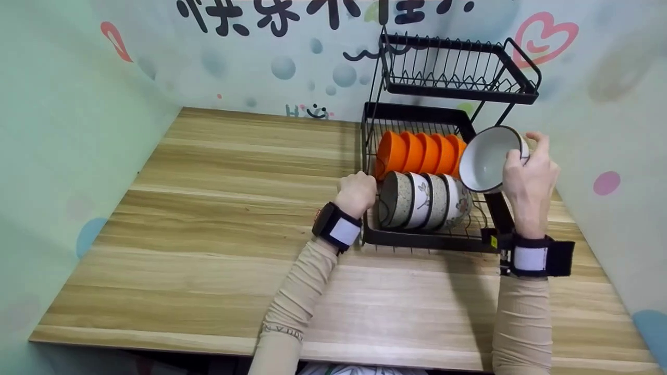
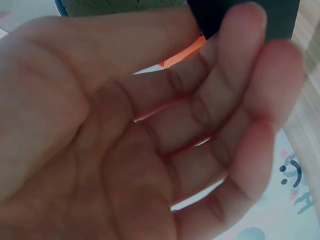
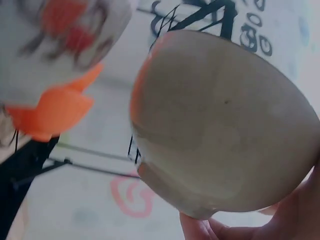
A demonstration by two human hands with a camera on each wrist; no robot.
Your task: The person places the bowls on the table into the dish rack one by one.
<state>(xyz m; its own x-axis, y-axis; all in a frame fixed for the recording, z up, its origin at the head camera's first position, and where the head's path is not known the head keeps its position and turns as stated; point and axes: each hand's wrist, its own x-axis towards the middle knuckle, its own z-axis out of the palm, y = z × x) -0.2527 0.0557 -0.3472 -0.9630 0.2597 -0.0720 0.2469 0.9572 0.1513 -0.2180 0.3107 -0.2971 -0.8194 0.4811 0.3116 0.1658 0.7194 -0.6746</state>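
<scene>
My right hand [image 1: 530, 179] pinches the rim of a white bowl [image 1: 483, 159] with a dark edge, thumb at the inside. The bowl is held tilted above the right side of a black dish rack [image 1: 427, 240], its pale outside [image 3: 225, 120] filling the right wrist view. At the rack's left rim my left hand [image 1: 357, 194] grips the edge; curled fingers [image 2: 275, 75] lie against the black side. On the lower tier, a row of patterned ceramic bowls [image 1: 419, 200] stands on edge, speckled and white by turns. Orange bowls [image 1: 411, 153] stand in a row behind them.
The rack's upper tier [image 1: 458, 94] has wire slots and stands over the back of the lower one. Wood-grain tabletop [image 1: 208, 234] stretches to the left. Decorated wall panels [image 1: 292, 88] close in the back and both sides.
</scene>
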